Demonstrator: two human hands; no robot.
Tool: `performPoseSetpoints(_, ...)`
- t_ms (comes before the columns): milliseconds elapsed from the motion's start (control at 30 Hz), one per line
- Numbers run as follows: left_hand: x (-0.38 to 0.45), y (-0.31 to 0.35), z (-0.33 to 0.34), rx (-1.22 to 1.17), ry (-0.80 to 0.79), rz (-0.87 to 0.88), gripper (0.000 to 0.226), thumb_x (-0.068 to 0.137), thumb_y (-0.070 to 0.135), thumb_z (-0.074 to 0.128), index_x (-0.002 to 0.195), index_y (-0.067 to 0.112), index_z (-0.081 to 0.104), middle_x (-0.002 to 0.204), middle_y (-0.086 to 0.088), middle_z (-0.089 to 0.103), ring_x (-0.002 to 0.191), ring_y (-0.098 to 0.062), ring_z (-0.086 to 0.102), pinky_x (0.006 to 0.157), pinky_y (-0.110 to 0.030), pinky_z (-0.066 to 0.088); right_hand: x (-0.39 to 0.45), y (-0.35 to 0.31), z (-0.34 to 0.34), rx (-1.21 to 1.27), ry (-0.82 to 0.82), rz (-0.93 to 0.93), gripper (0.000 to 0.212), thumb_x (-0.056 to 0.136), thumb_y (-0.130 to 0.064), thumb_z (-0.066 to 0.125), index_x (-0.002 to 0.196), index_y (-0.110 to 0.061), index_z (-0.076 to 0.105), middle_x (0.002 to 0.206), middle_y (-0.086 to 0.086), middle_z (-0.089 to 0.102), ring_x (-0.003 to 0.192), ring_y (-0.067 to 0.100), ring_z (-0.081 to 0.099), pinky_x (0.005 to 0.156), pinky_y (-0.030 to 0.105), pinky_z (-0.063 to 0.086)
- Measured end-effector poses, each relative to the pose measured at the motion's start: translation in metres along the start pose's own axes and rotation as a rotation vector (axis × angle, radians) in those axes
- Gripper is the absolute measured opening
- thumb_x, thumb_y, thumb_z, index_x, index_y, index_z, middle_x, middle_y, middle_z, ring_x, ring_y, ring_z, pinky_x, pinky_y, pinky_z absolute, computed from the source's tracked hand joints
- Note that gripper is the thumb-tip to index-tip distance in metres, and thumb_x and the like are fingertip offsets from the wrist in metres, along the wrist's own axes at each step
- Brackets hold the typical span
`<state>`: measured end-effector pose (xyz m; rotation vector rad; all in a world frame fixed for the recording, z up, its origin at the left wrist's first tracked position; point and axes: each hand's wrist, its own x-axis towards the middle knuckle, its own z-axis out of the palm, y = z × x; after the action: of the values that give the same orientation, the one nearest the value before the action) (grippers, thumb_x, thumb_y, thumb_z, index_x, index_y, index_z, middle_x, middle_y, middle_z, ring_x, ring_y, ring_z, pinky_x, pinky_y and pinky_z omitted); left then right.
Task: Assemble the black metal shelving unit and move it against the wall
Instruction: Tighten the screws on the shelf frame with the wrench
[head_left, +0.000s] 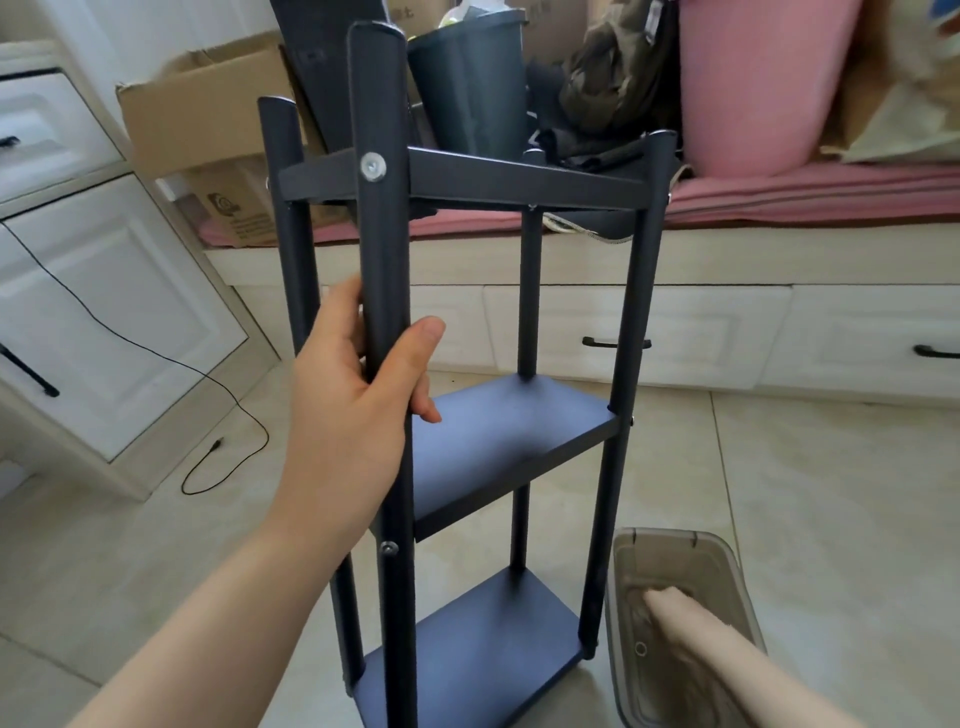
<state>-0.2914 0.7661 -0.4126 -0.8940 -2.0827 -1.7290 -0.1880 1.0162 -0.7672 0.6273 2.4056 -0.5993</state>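
While left hand (358, 384) grips the upright shelving unit's (498, 447) front post, right hand (670, 605) in bin (727, 551), grasp unclear

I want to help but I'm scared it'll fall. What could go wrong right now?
The shelf is steadied only by the left hand gripping one front post, so it might tip or twist. The right hand is down in the plastic bin and can't catch it. The bin sits right beside the shelf's foot, so moving the shelf could knock it. The black cable on the floor could trip someone.
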Motion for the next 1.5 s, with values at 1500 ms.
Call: performPoseSetpoints(1500,-0.017,0.019,-0.054,-0.317,-0.270,-0.275,0.011,0.104,0.023,0.048,0.111,0.018,0.055,0.078,-0.008,0.066,0.066,-0.022,0.062,0.065,-0.028,0.057,-0.255,-0.236,-0.212,1.780,0.043,-0.449,0.017,0.088,-0.018,0.071,0.077,-0.011,0.082,0.095,0.008,0.077,0.055,0.010,0.061,0.053,0.022,0.052)
